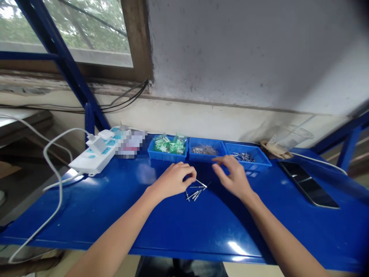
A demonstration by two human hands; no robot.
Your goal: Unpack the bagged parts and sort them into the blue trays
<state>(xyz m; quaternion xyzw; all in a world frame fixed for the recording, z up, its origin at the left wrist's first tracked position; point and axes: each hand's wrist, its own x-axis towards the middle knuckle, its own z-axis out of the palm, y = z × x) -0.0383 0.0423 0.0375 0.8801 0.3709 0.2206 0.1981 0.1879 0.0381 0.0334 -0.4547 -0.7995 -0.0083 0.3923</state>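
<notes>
My left hand (174,179) rests on the blue table (121,215) with its fingers curled and pinched at the edge of a small heap of metal pins (196,191). What the fingertips hold is too small to name. My right hand (233,175) hovers just right of the heap, fingers apart and slightly bent, empty. Behind the hands stand three blue trays: the left tray (167,156) holds green and clear packets, the middle tray (206,156) holds clear bags, and the right tray (259,161) holds more metal pins.
A white power strip (95,154) with a plugged-in charger and white cables lies at the back left. A black phone (308,184) lies at the right. A clear plastic cup (288,140) lies on its side at the back right. A wall and a window rise behind.
</notes>
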